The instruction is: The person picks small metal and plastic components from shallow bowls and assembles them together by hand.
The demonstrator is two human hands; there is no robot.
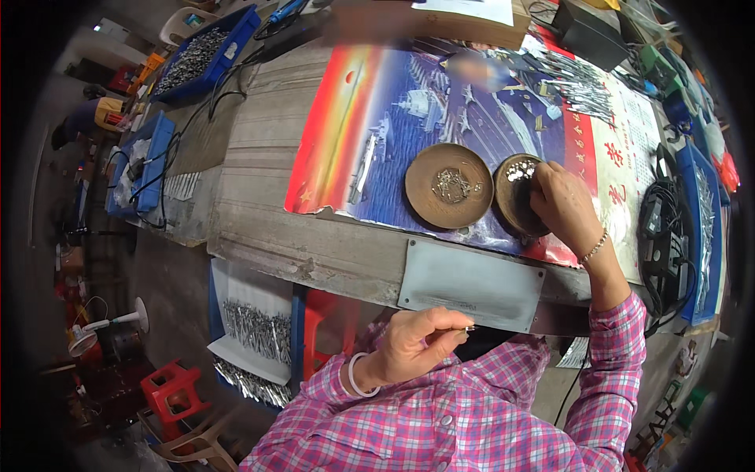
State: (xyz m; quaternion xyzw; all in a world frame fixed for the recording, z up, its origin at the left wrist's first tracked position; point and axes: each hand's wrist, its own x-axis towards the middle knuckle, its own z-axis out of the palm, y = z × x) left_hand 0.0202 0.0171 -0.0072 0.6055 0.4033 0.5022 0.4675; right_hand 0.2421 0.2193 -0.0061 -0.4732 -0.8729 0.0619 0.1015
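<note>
My left hand (421, 338) is held close to my chest, its fingertips pinched on a small metal part (467, 329) just below a grey metal plate (470, 285) at the bench edge. My right hand (563, 203) reaches into the right one of two round brown dishes (513, 206), its fingers over the small shiny metal pieces there. The left brown dish (448, 186) holds a small heap of the same silvery pieces. Both dishes rest on a colourful poster (377, 118) spread over the wooden bench.
Blue trays of metal parts stand at the far left (200, 59) and at the right edge (700, 228), with black cables (661, 228) beside the latter. More metal pins lie on paper (255, 330) below the bench. A red stool (174, 387) stands on the floor.
</note>
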